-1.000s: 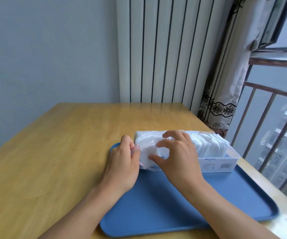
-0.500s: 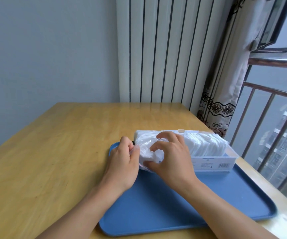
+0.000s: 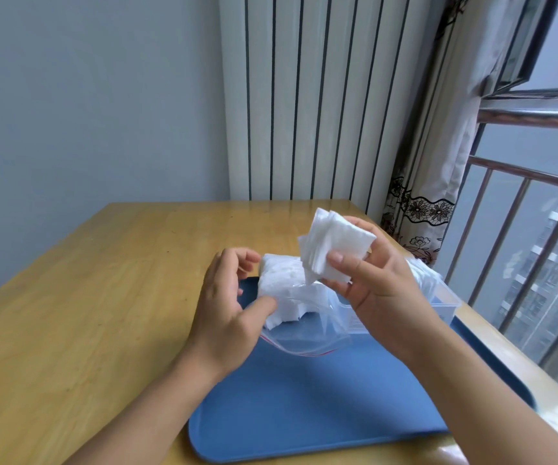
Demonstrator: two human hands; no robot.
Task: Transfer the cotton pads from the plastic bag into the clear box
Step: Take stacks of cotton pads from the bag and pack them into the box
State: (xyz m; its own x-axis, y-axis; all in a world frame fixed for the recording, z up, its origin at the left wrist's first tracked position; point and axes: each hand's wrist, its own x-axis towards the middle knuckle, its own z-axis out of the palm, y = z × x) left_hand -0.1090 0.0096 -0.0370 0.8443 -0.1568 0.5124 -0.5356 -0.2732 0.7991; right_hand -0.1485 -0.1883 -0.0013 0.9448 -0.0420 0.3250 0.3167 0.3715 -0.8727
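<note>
My right hand (image 3: 375,280) pinches a stack of white square cotton pads (image 3: 333,248) and holds it up above the clear box (image 3: 442,298). More pads fill the clear plastic bag (image 3: 299,325), whose mouth with a red zip line faces me on the blue tray (image 3: 304,404). At the bag's left edge my left hand (image 3: 227,307) has its thumb on the bag near the mouth, while its fingers curl loosely above. The box stands behind my right hand at the tray's far right, holding several white pads, partly hidden.
The blue tray lies on a wooden table (image 3: 86,313) near its right edge. A white radiator (image 3: 304,95) and a patterned curtain (image 3: 438,162) stand behind the table. A railed window (image 3: 532,229) is on the right.
My right hand has pulled a stack of pads out of the bag and lifted it up to the right. My left hand has loosened its grip on the bag's edge.
</note>
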